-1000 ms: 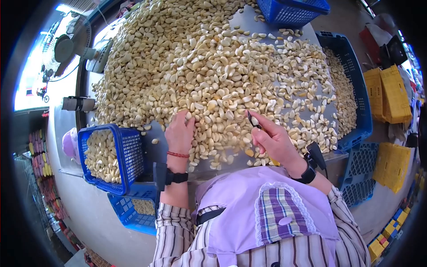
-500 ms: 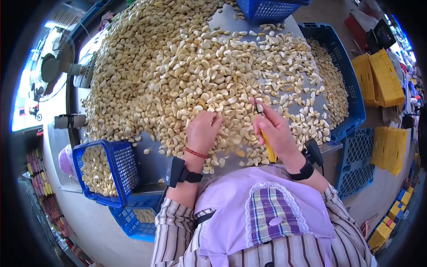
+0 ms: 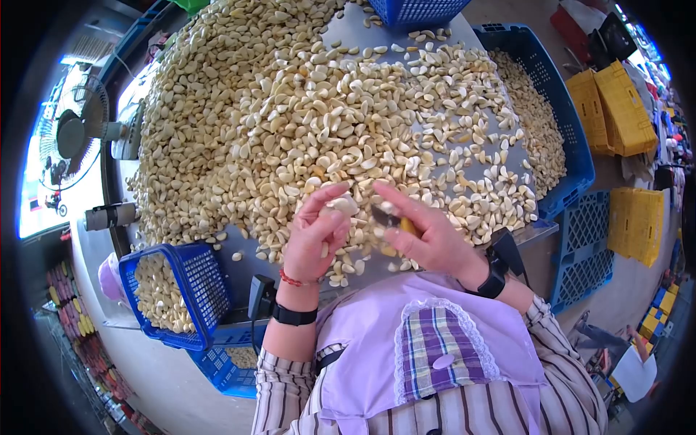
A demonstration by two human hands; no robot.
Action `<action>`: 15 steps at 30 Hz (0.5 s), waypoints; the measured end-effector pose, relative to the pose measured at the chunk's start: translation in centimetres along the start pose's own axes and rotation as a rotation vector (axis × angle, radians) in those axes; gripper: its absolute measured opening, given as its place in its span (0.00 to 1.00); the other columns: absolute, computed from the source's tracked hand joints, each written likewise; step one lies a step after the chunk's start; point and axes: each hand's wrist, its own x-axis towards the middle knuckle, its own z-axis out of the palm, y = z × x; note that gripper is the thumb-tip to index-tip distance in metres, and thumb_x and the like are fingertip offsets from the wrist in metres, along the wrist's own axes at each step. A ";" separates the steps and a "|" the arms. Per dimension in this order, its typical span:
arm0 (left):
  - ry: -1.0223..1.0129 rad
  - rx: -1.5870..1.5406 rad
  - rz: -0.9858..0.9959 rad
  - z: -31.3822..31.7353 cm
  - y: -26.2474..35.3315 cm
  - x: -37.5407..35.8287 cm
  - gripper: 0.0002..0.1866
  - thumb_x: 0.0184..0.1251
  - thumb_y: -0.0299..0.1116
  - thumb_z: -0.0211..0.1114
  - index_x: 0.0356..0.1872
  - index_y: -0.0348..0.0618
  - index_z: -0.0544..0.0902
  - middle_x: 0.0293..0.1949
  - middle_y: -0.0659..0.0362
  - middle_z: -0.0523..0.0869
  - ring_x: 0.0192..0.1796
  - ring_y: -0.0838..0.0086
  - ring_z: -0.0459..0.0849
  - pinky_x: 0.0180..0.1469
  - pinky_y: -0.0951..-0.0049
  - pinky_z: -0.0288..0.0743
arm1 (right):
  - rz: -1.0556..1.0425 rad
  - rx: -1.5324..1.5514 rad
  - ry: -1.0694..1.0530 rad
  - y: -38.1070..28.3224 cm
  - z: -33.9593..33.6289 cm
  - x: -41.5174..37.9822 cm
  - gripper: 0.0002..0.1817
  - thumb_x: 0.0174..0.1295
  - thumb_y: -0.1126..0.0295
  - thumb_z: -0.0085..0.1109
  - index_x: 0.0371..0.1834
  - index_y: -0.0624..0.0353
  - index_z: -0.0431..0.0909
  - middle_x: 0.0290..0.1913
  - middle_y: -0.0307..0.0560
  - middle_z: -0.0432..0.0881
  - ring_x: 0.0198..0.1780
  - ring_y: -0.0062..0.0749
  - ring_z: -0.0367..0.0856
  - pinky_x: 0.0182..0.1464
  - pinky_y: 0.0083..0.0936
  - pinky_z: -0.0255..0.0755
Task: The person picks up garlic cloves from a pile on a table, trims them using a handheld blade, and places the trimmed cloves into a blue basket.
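Note:
A large heap of pale, cream-coloured pieces [image 3: 290, 138] covers the metal table. Near the table's front edge my left hand [image 3: 315, 235] pinches one whitish piece [image 3: 342, 206] between thumb and fingers. To its right, my right hand [image 3: 428, 235] holds a small knife [image 3: 386, 216] with a dark blade and a yellow handle, the blade turned toward my left hand. Part of the handle is hidden by my fingers. The two hands are a short way apart, above the heap.
A blue basket [image 3: 206, 279] of pieces stands at the left front, another blue basket [image 3: 417, 11] at the back. A large blue crate [image 3: 562, 109] of pieces is on the right, with yellow crates [image 3: 634, 225] beyond. A fan [image 3: 72, 134] stands left.
My left hand has lifted off the heap with a whitish piece in its fingers. My right hand has moved left toward it, and the knife has turned. The view has shifted slightly.

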 end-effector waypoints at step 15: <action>0.020 0.206 0.045 -0.2 -2.6 -2.1 0.11 0.57 0.20 0.63 0.38 0.39 0.71 0.32 0.65 0.78 0.28 0.89 0.75 0.29 0.86 0.71 | -0.044 0.053 -0.106 0.5 1.7 0.7 0.26 0.63 0.68 0.55 0.67 0.55 0.68 0.44 0.42 0.85 0.32 0.16 0.76 0.37 0.17 0.71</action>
